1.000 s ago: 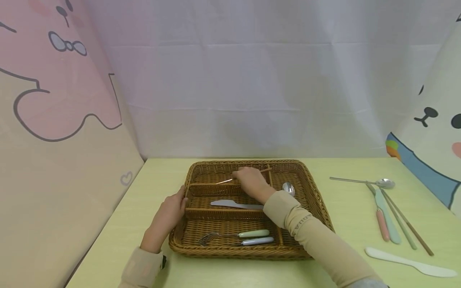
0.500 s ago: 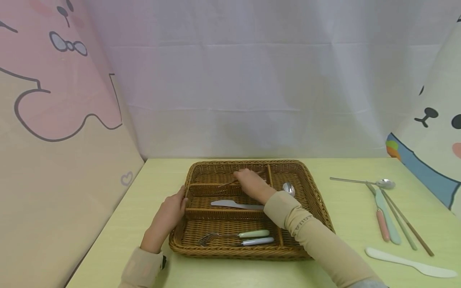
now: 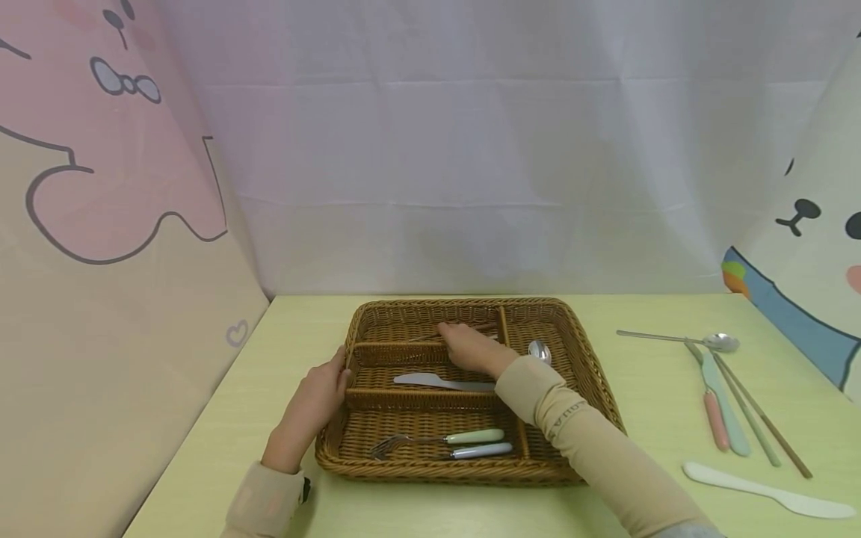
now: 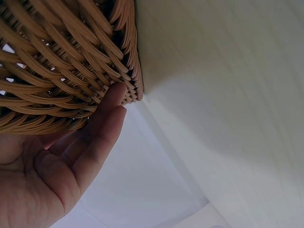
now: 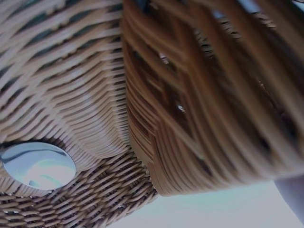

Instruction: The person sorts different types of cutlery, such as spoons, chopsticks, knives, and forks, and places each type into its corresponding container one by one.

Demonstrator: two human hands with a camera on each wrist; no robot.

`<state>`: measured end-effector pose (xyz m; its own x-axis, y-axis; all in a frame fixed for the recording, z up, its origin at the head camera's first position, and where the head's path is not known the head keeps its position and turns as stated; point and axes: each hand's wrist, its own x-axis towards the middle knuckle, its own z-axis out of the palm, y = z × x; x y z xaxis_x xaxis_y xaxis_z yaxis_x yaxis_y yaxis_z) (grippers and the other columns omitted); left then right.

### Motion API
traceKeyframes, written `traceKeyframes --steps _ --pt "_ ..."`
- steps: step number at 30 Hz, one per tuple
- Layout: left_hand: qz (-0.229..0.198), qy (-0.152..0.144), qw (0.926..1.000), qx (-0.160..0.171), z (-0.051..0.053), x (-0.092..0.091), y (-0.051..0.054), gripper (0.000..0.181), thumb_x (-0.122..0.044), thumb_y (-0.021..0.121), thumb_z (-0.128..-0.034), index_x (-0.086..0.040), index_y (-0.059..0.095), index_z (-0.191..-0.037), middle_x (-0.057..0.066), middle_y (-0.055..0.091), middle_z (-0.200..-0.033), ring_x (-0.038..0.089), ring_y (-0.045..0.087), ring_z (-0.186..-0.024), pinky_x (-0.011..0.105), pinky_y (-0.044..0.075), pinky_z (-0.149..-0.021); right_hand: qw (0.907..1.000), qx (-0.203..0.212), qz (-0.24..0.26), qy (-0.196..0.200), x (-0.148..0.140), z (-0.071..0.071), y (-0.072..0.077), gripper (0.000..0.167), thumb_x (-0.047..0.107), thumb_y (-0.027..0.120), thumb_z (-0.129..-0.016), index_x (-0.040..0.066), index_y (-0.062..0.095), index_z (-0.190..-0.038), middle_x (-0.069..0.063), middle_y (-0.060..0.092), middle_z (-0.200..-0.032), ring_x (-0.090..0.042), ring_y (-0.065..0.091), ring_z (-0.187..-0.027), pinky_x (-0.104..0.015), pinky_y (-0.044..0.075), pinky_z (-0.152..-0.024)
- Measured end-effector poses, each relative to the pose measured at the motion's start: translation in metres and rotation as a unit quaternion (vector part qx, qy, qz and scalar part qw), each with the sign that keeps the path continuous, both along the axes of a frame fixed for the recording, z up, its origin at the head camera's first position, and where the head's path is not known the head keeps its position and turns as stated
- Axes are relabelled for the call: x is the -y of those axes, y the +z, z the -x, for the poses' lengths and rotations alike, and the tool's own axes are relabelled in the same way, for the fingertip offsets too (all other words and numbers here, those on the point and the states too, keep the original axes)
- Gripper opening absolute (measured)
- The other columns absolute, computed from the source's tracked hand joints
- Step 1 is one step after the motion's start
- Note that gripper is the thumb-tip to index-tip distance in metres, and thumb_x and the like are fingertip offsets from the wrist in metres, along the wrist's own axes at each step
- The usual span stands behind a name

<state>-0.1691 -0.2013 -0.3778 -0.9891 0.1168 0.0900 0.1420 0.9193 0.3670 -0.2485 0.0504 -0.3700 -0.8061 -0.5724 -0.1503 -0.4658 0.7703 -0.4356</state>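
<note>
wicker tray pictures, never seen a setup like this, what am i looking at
This is bare-handed human work, no robot. The wide picture comes from a head camera; the two close-ups come from wrist cameras. The left hand holds a brown, rectangular, woven-wicker tray. The right hand sits at its back left compartment; whether it grips anything is hidden. The pale yellow-green table also bears a silver metal spoon, a smooth white knife and slim chopsticks, one green, one brown.
</note>
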Motion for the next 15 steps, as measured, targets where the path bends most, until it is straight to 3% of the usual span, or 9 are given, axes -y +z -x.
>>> traceKeyframes --steps 3,4,6,7,10,13,15 --pt "0.002 -0.001 1.0 0.001 -0.0002 -0.0001 0.0004 0.048 -0.011 0.045 -0.0963 0.008 0.032 -0.138 0.003 0.046 -0.058 0.01 0.037 -0.043 0.024 0.032 -0.045 0.9997 0.014 0.016 0.01 -0.0014 0.0019 -0.0031 0.028 0.01 0.029 -0.101 0.0 0.043 -0.122 -0.02 0.058 -0.104 -0.029 0.059 -0.085 -0.04 0.046 -0.08" --pt "0.002 -0.002 1.0 0.0 -0.0001 0.0001 0.0003 0.048 -0.011 0.045 -0.0962 0.008 0.032 -0.138 0.003 0.046 -0.058 0.01 0.037 -0.043 0.025 0.032 -0.045 0.9996 0.018 0.018 0.011 -0.0016 0.0024 -0.0036 0.029 0.013 0.028 -0.101 0.0 0.042 -0.123 -0.019 0.058 -0.103 -0.029 0.059 -0.085 -0.04 0.046 -0.08" --pt "0.003 -0.004 1.0 -0.001 0.0 0.0002 0.0001 0.048 -0.011 0.045 -0.0961 0.008 0.032 -0.138 0.003 0.045 -0.057 0.01 0.036 -0.043 0.025 0.032 -0.044 0.9995 0.027 0.013 0.015 -0.0016 0.0032 -0.0041 0.035 0.019 0.026 -0.102 -0.002 0.04 -0.126 -0.02 0.057 -0.108 -0.03 0.059 -0.094 -0.041 0.045 -0.084" --pt "0.003 -0.004 1.0 -0.002 -0.0001 0.0001 0.0002 0.048 -0.011 0.045 -0.0961 0.008 0.032 -0.138 0.002 0.045 -0.057 0.01 0.036 -0.043 0.025 0.032 -0.044 0.9995 0.029 0.003 0.015 -0.0014 0.0034 -0.0042 0.04 0.023 0.026 -0.102 -0.002 0.037 -0.131 -0.02 0.054 -0.118 -0.03 0.056 -0.105 -0.042 0.043 -0.091" --pt "0.002 -0.002 1.0 0.002 0.0006 0.0003 -0.0006 0.049 -0.011 0.045 -0.0964 0.008 0.031 -0.139 0.002 0.045 -0.056 0.01 0.035 -0.043 0.025 0.032 -0.044 0.999 0.029 -0.028 0.018 -0.0004 0.0024 -0.003 0.051 0.031 0.026 -0.102 0.0 0.027 -0.142 -0.018 0.038 -0.142 -0.03 0.037 -0.131 -0.043 0.03 -0.106" --pt "0.0 0.001 1.0 0.009 0.0012 0.0002 -0.0012 0.049 -0.012 0.044 -0.0968 0.007 0.029 -0.14 0.002 0.044 -0.055 0.009 0.033 -0.042 0.024 0.031 -0.043 0.9983 0.022 -0.049 0.023 0.0004 0.0016 -0.0025 0.053 0.034 0.026 -0.101 0.002 0.028 -0.143 -0.017 0.032 -0.145 -0.03 0.031 -0.135 -0.043 0.026 -0.109" --pt "-0.002 0.003 0.9999 0.012 0.0013 -0.0001 -0.0012 0.05 -0.013 0.044 -0.0969 0.006 0.029 -0.14 0.001 0.044 -0.054 0.009 0.032 -0.042 0.024 0.031 -0.043 0.9983 0.014 -0.051 0.025 0.0004 0.0008 -0.002 0.051 0.034 0.027 -0.101 0.002 0.034 -0.14 -0.017 0.037 -0.142 -0.031 0.034 -0.132 -0.043 0.029 -0.107"
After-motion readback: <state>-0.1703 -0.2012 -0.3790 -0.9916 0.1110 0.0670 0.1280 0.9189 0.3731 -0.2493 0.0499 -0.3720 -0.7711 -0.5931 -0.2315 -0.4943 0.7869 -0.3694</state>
